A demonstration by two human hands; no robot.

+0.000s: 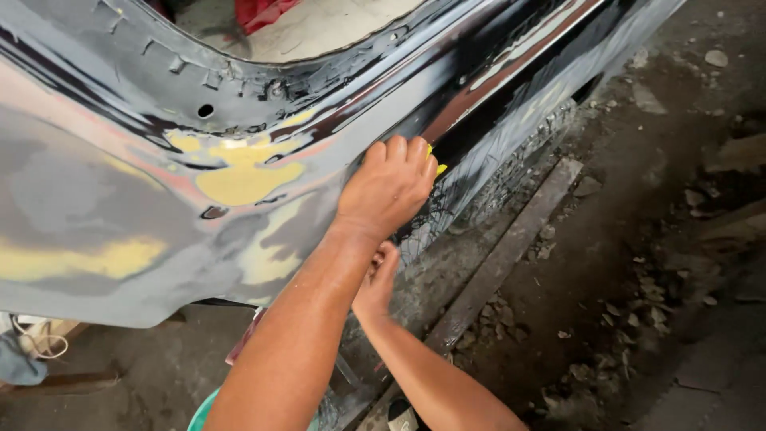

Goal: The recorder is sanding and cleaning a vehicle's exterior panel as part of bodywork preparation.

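Yellow pad [436,164] gripped under left hand [388,187] against panel [120,199] (right hand [377,283] unclear).

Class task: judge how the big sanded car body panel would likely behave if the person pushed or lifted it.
The car body panel is broad, curved sheet, so probably stiff along its folds yet awkward and heavy. Its glossy black upper part looks slippery; the left hand presses on it.

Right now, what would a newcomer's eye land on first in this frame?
Most likely the big black car body panel filling the left and top, blotched with yellow filler patches and grey sanded areas. Next, the left hand pressed against the panel's lower edge at centre, a bit of yellow sheet showing past its fingertips. The right hand sits just beneath it, above the rubble-strewn ground.
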